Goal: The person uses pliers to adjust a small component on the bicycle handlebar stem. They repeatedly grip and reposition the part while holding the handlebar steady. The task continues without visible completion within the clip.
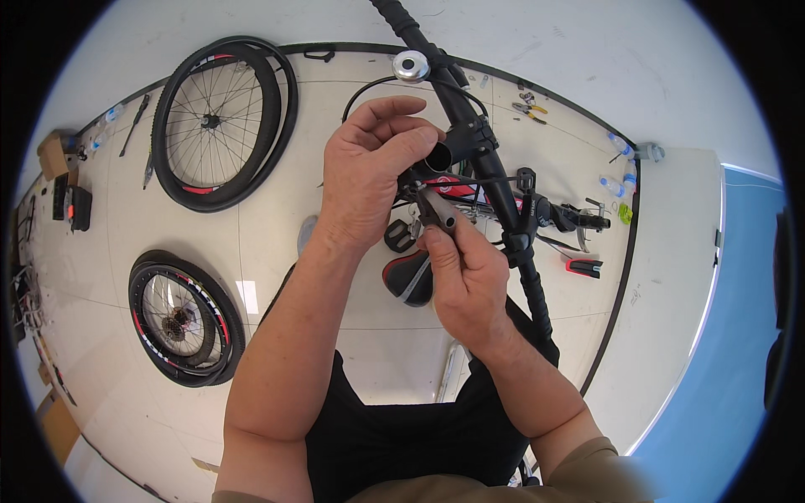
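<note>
Left hand [369, 168] curls loosely over the open steerer tube [439, 156] at the black stem [470, 134], right hand [465, 277] pinches a small dark cylindrical part [438, 210] just below it — best lined up square with the tube mouth, fingertips clear.

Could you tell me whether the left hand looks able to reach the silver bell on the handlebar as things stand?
Probably yes: the left hand is at the stem, the silver bell lies just beyond its fingers, nothing between.
</note>
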